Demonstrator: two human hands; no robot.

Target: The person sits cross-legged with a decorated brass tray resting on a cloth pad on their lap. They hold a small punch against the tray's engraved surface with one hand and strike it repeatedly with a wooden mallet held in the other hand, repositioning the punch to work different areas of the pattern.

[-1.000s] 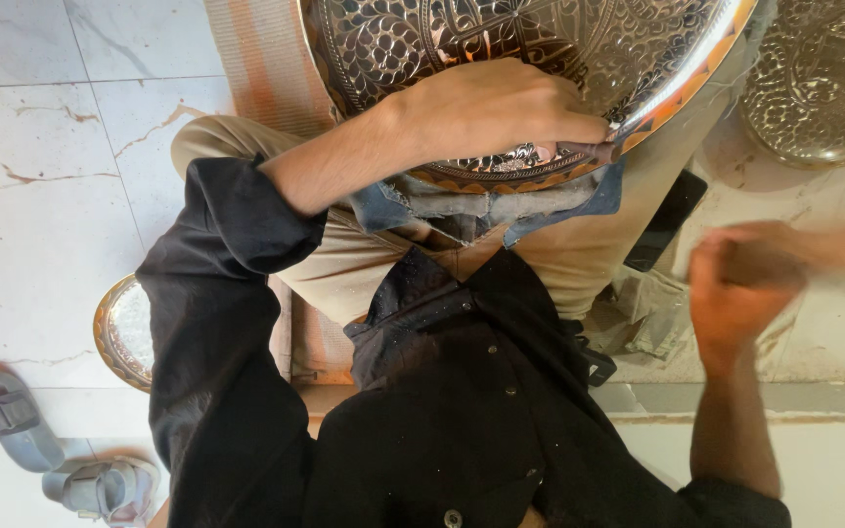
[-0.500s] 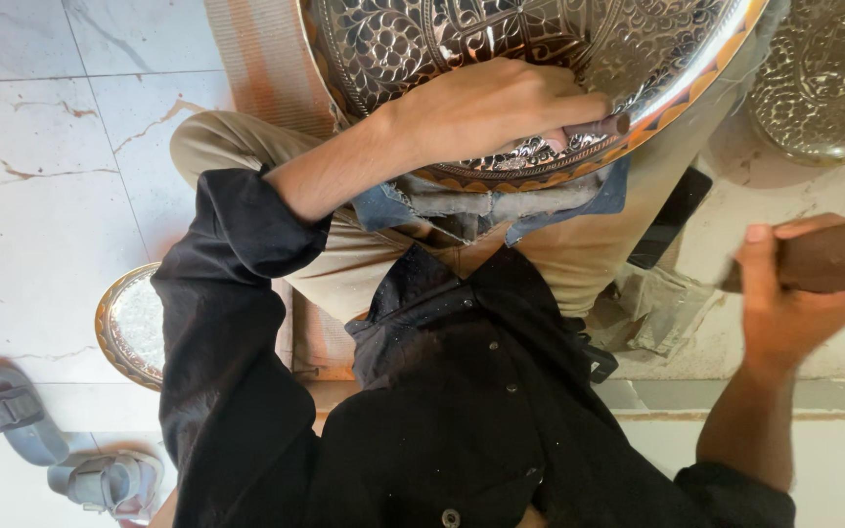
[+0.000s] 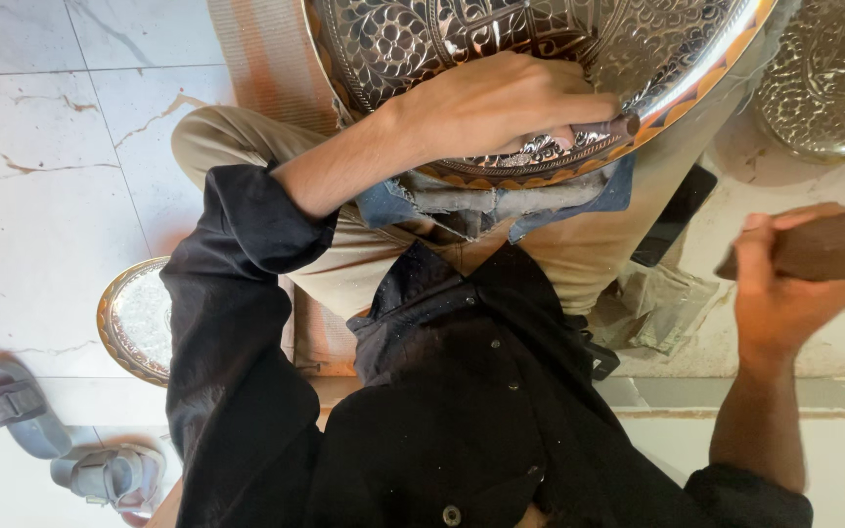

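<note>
A large engraved metal tray (image 3: 501, 39) with a copper-coloured rim rests on my lap at the top of the head view. My left hand (image 3: 501, 103) lies on its near edge, fingers closed around a short metal chisel (image 3: 618, 127) whose tip touches the engraved surface. Off to the right, my right hand (image 3: 784, 293) grips a wooden mallet handle (image 3: 823, 244), held level and apart from the tray. My black shirt and tan trousers fill the middle.
A second engraved tray (image 3: 828, 83) lies on the floor at the top right. A smaller round tray (image 3: 134, 318) sits by my left knee. Grey sandals (image 3: 61, 440) are at the lower left on the marble floor. A dark flat object (image 3: 677, 215) lies beside my right thigh.
My right hand with the mallet has come to rest slightly higher at the right, sharp instead of blurred. My left hand stays on the tray's edge with the chisel.
</note>
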